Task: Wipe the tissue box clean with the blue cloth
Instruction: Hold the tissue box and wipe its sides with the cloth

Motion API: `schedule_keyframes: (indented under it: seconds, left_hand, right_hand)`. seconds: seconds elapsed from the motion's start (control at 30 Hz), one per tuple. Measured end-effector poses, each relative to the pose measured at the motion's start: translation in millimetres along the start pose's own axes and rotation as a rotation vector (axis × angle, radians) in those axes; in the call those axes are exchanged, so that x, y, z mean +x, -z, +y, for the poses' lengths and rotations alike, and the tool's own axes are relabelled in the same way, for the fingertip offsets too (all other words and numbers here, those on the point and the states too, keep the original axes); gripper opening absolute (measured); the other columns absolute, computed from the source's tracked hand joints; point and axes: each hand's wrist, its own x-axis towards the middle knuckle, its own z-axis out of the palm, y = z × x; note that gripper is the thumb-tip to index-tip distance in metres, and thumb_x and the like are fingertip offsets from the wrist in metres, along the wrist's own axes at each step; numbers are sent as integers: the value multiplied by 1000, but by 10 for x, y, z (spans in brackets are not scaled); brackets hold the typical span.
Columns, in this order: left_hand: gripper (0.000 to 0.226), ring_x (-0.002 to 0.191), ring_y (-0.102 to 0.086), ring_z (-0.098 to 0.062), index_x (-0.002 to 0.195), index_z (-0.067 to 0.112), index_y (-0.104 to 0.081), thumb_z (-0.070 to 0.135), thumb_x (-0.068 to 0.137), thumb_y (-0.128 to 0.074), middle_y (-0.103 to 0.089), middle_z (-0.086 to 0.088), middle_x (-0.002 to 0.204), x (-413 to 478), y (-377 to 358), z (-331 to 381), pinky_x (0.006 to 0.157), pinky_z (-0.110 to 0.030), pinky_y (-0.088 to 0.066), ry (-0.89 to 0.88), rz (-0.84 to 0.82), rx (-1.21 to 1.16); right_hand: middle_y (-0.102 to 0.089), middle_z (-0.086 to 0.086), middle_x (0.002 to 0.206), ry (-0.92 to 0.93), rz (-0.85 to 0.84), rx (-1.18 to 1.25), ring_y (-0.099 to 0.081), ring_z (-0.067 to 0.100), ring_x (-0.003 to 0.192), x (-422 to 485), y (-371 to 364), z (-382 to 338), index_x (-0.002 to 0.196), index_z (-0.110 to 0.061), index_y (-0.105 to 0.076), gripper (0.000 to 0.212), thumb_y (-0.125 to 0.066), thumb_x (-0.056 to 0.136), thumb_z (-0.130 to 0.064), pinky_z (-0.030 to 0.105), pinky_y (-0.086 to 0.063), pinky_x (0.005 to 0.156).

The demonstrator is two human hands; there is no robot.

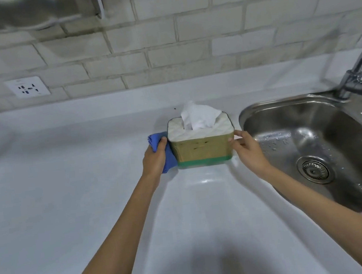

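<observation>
At about nine o'clock, a white socket (27, 87) sat on the tiled wall (162, 35), low and close to the counter's back edge. At eleven o'clock, a shiny metal fixture (32, 11) hung at the top of the view; what it was could not be told. The white counter (67, 186) spread across the whole lower half.

Near the centre, the left hand (156, 157) gripped the cloth (163, 151), a bunched blue wad, fingers curled round it and thumb pointing up. The cloth was pressed against the box's left side, with folds sticking out above and below the hand. The left forearm ran down to seven o'clock.

The box (201, 144) stood upright on the counter, just beyond centre toward twelve o'clock. It had a white quilted lid, a tan front face with a few dark marks, and a green band along the bottom. A white tissue (198, 115) rose crumpled from the slot in its lid.

The right hand (247, 146) was at the box's right side, fingers loosely spread and narrow, fingertips touching the upper right corner; it grasped nothing fully, only steadied the box. Its forearm ran down to five o'clock.

At three o'clock lay the steel sink (332, 107), just beside the box, with water drops on its basin and a round drain (315, 171). A chrome tap (356, 74) leaned up toward two o'clock.
</observation>
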Motion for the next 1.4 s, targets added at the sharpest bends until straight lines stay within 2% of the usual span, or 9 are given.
schedule_keyframes:
  seconds: [0.1,0.27,0.47,0.63,0.77,0.97,1.1,1.27,1.4]
  left_hand:
    - [30,96,-59,-24,107,21,-55,45,94,-44,-61,-5,104,-272,31,-29,91,-41,-52,-15,22,47]
    - [30,93,-61,-27,102,20,-56,46,93,-44,-63,-6,101,-554,53,0,86,-42,-53,8,36,81]
    - [40,76,-57,-26,75,19,-52,53,90,-40,-59,-5,78,-562,81,170,59,-29,-42,36,54,114]
    - [42,77,-55,-26,72,18,-49,54,91,-38,-58,-6,77,-465,32,320,64,-30,-41,36,69,134]
    - [42,81,-57,-28,72,19,-49,55,91,-38,-60,-9,86,-382,15,347,71,-32,-42,15,66,186]
    - [44,55,-48,-18,84,12,-52,53,92,-40,-55,-6,72,-310,17,346,46,-23,-33,55,52,136]
    - [43,77,-59,-19,104,18,-53,56,92,-37,-61,-8,98,-300,-28,258,57,-27,-46,24,44,13]
    - [76,129,-48,-36,138,21,-45,70,88,-15,-52,-18,138,-308,-198,115,107,-47,-39,89,59,-120]
    - [40,106,-59,-24,119,25,-49,52,96,-31,-63,2,102,-319,-334,119,94,-38,-46,-188,167,-46]
  right_hand:
    - [-60,2,88,21,-52,-34,-57,9,79,-312,153,2,129,-13,-52,45,-58,85,-6,6,-46,63]
    - [-56,16,110,79,-78,-187,-56,19,95,-570,277,-8,132,-28,-50,60,-70,77,-15,24,-41,84]
    - [-64,21,108,91,-40,-70,-62,21,93,-480,270,-66,131,-18,-54,44,-58,89,-31,13,-42,72]
    - [-44,9,108,111,-61,-151,-55,18,94,-336,246,-59,139,-22,-45,71,-76,75,-24,23,-44,82]
    - [-38,4,106,182,-157,-229,-49,11,91,-198,290,53,150,-22,-17,112,-85,61,-18,26,-46,90]
    - [-35,2,114,291,-257,-304,-45,12,102,69,352,97,144,-27,-18,116,-87,51,-17,25,-43,90]
    - [-35,-5,129,344,-298,-238,-36,8,125,209,380,80,130,-20,-27,104,-89,47,-15,23,-34,104]
    - [-43,-11,126,417,-316,-278,-41,-1,120,263,395,62,136,-25,-26,111,-89,45,-22,11,-32,97]
    - [-42,-11,122,491,-303,-368,-43,1,108,264,370,51,135,-23,-33,103,-88,48,-29,3,-32,87]
